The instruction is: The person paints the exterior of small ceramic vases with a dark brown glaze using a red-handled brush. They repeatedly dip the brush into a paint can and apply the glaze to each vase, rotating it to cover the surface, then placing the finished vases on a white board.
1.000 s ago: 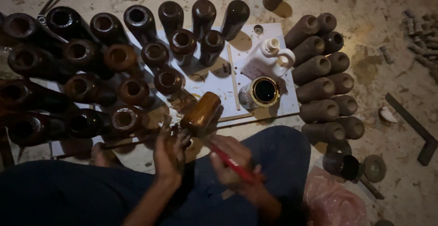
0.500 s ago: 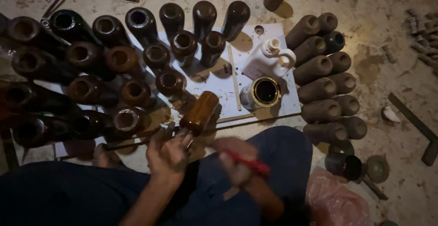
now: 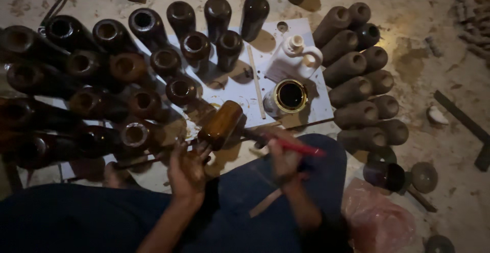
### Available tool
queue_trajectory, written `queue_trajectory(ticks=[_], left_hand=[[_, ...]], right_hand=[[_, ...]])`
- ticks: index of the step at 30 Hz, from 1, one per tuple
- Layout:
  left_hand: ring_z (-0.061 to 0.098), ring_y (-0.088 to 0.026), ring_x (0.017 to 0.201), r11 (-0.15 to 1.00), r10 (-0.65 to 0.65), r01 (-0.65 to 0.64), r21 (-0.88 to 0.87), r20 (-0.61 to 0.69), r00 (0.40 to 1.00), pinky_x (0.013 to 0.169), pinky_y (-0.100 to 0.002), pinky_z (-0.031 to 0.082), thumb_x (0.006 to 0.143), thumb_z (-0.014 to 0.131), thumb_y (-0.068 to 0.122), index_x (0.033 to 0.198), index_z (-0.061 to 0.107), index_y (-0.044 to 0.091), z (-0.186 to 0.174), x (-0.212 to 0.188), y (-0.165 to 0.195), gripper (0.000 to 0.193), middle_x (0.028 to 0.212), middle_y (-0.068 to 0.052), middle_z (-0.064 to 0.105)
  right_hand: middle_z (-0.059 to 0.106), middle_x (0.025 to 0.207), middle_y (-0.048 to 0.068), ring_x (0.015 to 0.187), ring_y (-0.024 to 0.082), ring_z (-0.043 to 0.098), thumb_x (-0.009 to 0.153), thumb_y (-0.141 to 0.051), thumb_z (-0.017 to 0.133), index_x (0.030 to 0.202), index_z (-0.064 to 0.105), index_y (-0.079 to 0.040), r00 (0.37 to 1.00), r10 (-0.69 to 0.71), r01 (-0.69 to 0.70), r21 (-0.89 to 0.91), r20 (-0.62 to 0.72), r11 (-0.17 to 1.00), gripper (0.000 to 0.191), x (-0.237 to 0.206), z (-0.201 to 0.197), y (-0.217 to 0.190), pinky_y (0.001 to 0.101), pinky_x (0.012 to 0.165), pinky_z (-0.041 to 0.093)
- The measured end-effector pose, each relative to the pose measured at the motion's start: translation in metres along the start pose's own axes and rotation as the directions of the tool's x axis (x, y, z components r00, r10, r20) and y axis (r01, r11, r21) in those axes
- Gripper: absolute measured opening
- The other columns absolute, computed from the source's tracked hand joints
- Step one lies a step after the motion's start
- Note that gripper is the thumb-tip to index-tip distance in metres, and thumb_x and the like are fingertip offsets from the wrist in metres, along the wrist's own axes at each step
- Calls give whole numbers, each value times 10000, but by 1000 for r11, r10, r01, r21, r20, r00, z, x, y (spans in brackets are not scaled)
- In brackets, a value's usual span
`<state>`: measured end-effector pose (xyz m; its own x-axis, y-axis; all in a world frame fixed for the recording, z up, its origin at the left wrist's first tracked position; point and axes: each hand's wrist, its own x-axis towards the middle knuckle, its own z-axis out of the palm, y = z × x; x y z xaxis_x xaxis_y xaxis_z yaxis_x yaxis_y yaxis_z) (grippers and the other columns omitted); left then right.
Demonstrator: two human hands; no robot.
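My left hand (image 3: 187, 170) grips the near end of a glossy brown wooden cylinder (image 3: 222, 124), tilted up and away over my lap. My right hand (image 3: 282, 153) holds a red-handled brush (image 3: 296, 147) whose tip rests against the cylinder's right side. Just beyond them, an open round tin (image 3: 290, 95) with a dark inside stands on a white board (image 3: 245, 87), next to a white jug (image 3: 295, 59).
Many dark varnished cylinders (image 3: 102, 89) stand upright at the left. Several dull unvarnished ones (image 3: 360, 74) lie stacked at the right. A thin stick (image 3: 256, 83) lies on the board. A pink plastic bag (image 3: 380, 220) sits by my right knee on the dusty floor.
The cylinder has tipped up and moved slightly right in my left hand. My right hand has brought the brush back up against its side.
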<state>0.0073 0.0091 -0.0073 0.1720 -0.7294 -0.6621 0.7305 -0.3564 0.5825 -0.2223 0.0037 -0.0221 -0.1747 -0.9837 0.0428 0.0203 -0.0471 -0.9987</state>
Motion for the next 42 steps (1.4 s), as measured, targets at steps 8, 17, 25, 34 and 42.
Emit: queue_trajectory(ticks=[8,17,25,34,42], left_hand=[[399,-364,1483,471,442,-746,471,605,662,1189,-477,418,952,532,60,1649,75,21,9,-11,-8,835,1686,-264,188],[514,-376,1397,366,259,-720,590,679,687,1018,-421,525,934,553,149,1616,10,11,3,-18,-14,883,1608,-273,289],[531,-405,1330,433,314,-694,575,626,714,887,-479,572,868,559,112,1626,-30,27,30,-27,-7,964,1627,-303,213],[494,-501,1280,-123,88,-601,790,611,786,1128,-591,371,777,705,255,1631,-33,86,105,-11,50,1142,1426,-347,469],[657,-459,1006,-452,-141,-680,578,706,694,1137,-597,267,736,639,322,1643,-99,49,156,23,92,1201,915,-294,712]], right_hand=[[547,1247,168,1054,217,643,1079,-22,528,1280,606,78,849,-487,315,-541,-208,780,238,35,-26,20,343,896,617],[702,943,140,715,218,666,1047,-201,535,1118,676,36,885,117,105,438,-451,893,286,51,-31,-5,327,601,552],[707,944,135,734,229,675,1045,-229,561,1097,685,34,862,132,204,573,-490,794,296,59,-44,-5,339,607,549],[710,969,142,794,246,686,1017,-211,570,1089,676,44,821,177,228,596,-543,770,286,70,-50,-20,361,662,571],[693,1033,136,902,229,691,1035,-158,600,1073,655,25,792,176,293,617,-585,731,195,73,-50,-32,353,775,586]])
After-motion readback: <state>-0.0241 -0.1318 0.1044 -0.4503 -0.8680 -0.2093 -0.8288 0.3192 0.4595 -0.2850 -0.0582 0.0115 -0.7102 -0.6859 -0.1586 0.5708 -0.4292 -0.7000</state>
